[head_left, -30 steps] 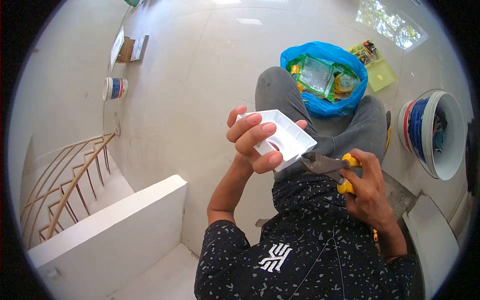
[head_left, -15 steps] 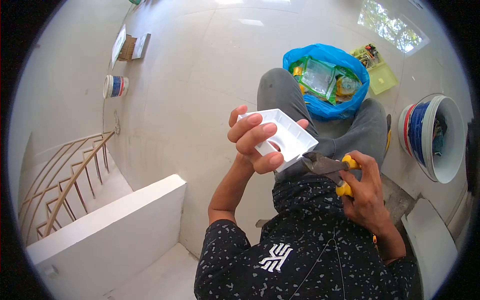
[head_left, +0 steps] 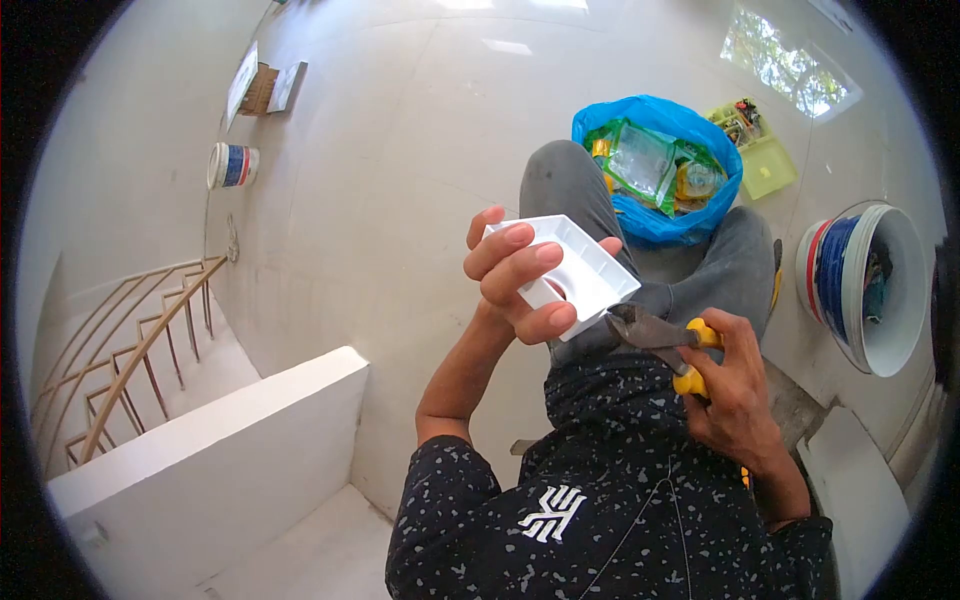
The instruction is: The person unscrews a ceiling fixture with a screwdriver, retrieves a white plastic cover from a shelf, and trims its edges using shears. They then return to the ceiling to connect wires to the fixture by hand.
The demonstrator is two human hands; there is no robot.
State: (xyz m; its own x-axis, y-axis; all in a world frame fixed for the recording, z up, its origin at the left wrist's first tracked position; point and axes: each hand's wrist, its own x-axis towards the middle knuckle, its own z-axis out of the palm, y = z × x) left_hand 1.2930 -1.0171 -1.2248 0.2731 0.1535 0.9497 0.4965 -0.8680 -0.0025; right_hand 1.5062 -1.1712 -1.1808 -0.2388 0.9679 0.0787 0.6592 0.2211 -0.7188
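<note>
My left hand (head_left: 515, 280) is wrapped round a white plastic box (head_left: 592, 268), open on one side with a round hole in its base. Its fingers lie across the near wall and a fingertip shows at the far edge. In my right hand (head_left: 738, 385) is a pair of pliers (head_left: 655, 335) with yellow handles, held with the handles apart. The dark metal jaws sit right at the box's lower right corner. Both hands are above my lap, over the grey trousers (head_left: 565, 190).
A blue plastic bag (head_left: 727, 205) full of packets stands beyond my knees, beside a yellow-green organizer case (head_left: 768, 165). To the right is a white bucket (head_left: 900, 340) with things inside. A low white wall (head_left: 220, 425) and stair railing (head_left: 150, 345) lie left.
The view has shifted slightly. My left hand and the box sit a little further right in view; the pliers stay at the box's corner.
</note>
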